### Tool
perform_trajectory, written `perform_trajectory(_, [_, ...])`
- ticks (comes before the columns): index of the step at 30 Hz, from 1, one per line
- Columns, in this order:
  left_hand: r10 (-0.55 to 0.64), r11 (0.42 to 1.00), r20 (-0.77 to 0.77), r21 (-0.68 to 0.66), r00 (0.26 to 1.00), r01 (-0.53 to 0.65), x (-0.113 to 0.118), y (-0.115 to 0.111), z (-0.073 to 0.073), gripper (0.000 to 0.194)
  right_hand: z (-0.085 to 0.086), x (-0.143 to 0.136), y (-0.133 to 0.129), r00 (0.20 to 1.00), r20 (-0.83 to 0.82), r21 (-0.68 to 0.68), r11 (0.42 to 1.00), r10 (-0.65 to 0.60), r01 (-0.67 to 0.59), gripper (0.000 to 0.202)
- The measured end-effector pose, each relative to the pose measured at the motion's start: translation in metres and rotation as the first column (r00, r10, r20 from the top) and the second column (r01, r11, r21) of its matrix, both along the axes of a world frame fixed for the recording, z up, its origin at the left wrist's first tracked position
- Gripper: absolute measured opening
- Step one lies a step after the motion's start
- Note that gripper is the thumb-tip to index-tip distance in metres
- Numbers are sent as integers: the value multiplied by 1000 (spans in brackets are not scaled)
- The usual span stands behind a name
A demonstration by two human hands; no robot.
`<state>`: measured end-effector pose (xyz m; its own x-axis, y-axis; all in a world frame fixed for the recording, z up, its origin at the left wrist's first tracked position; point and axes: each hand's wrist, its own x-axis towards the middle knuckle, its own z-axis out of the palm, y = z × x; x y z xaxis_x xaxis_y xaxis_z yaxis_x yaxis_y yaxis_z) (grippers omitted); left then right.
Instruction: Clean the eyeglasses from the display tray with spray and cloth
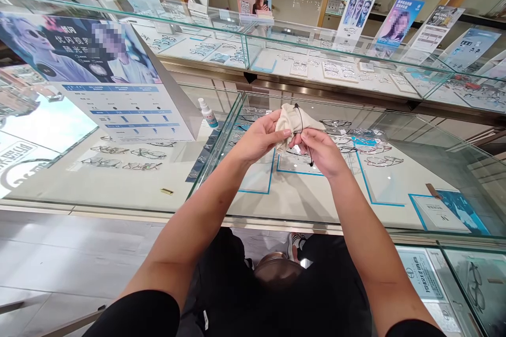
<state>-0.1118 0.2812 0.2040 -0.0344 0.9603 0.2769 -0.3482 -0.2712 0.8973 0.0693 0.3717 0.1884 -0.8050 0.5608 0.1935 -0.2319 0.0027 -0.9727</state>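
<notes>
A cream cloth drawstring pouch [289, 120] is held up above the glass counter, bunched and wrinkled. My left hand [265, 136] is closed on its left side, with the thumb pressed across the front. My right hand [321, 148] pinches at the lower right of the pouch, beside the black drawstring [299, 116]. The cord runs round the fabric, and one end dangles below the fingers. Whatever the pouch may contain is hidden by the cloth.
Below my hands, eyeglass frames [383, 160] lie inside the glass display case [316, 210]. A small spray bottle [207, 112] and a large printed stand-up sign [130, 100] stand to the left. Another glass showcase [276, 71] with cards on top runs behind.
</notes>
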Motion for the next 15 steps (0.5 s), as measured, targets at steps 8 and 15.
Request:
perform_trajectory(8, [21, 1000, 55, -9, 998, -20, -3, 8, -11, 45, -3, -1, 1, 1000, 30, 35, 999, -7, 6, 41])
perform_trajectory(15, [24, 1000, -19, -5, 1000, -25, 10, 6, -8, 46, -5, -3, -3, 998, 49, 54, 998, -29, 27, 39])
